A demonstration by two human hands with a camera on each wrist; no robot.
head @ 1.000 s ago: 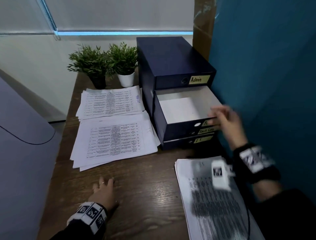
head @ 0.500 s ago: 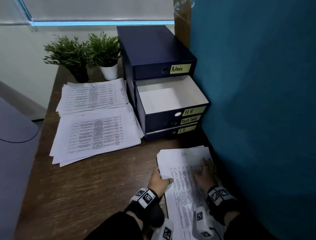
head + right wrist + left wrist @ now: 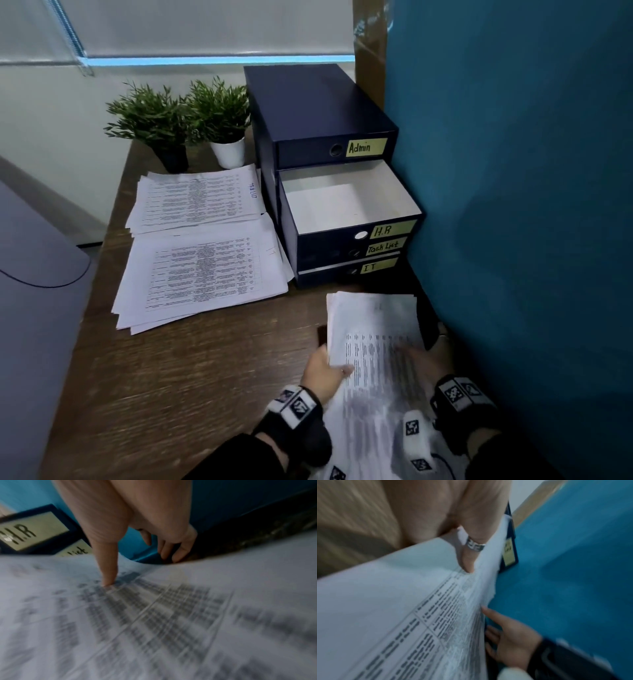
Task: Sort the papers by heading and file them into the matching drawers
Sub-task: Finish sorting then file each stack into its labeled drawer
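Observation:
A stack of printed papers (image 3: 373,318) lies at the near right of the wooden table (image 3: 171,377), in front of the dark blue drawer unit (image 3: 308,102). My left hand (image 3: 325,373) pinches the stack's left edge, its ringed thumb (image 3: 467,555) on top. At the stack's right edge my right hand (image 3: 428,363) holds on, with its thumb (image 3: 108,574) pressed on the top sheet and its fingers (image 3: 171,550) curled over the edge. The H.R drawer (image 3: 329,240) stands pulled out and shows a bare white inside. The Admin, Task List and IT drawers are pushed in.
Two more paper piles lie left of the drawers: one marked Task List (image 3: 195,198) at the back, one marked IT (image 3: 202,270) nearer. Two potted plants (image 3: 191,116) stand behind them. A blue partition (image 3: 513,205) closes the right side and a grey panel (image 3: 27,274) the left.
My right hand left the H.R drawer front and my left hand left the tabletop. Both have come to the near stack and taken hold of its edges.

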